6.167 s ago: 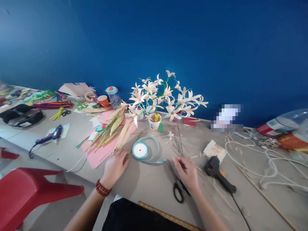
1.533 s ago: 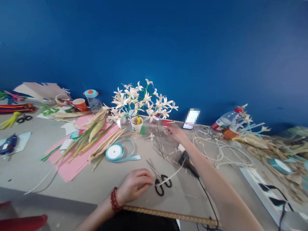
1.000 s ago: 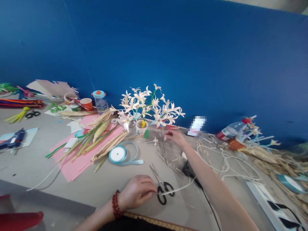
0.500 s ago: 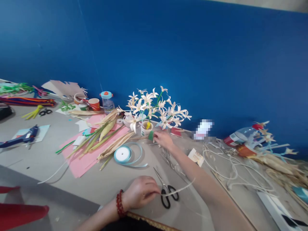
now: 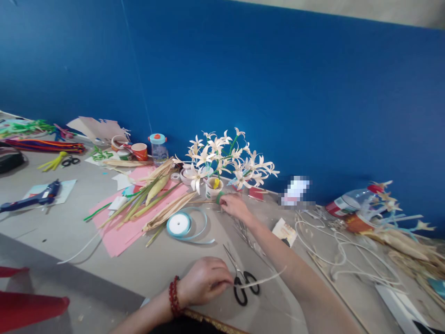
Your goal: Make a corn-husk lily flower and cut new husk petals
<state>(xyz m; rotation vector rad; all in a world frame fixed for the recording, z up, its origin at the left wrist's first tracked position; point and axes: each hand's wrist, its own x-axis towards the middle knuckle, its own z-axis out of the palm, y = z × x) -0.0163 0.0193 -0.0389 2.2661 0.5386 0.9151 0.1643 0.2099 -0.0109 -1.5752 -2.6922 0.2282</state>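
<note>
My left hand (image 5: 206, 280), with a red bead bracelet at its wrist, is closed in a pinch on a thin pale strip (image 5: 266, 279). The strip's free end sticks out to the right, over black-handled scissors (image 5: 239, 273) lying on the table. Farther forward, my right hand (image 5: 233, 206) has its fingers closed at a small green roll (image 5: 219, 198), which looks like tape. That roll is beside a white cup (image 5: 212, 189) under a bunch of white star-shaped flowers (image 5: 222, 160). My fingers partly hide the roll.
A spool of blue ribbon (image 5: 178, 224) lies by pink paper (image 5: 118, 236) with dried husks (image 5: 167, 213). At left are a glue gun (image 5: 45, 197) and small scissors (image 5: 70, 161). White cord (image 5: 344, 260) and a plastic bottle (image 5: 347, 202) occupy the right. A blue wall (image 5: 222, 74) rises behind.
The view has shifted slightly. My right hand stays at the green roll, with its fingers a little farther over it. My left hand still holds the pale strip in nearly the same place.
</note>
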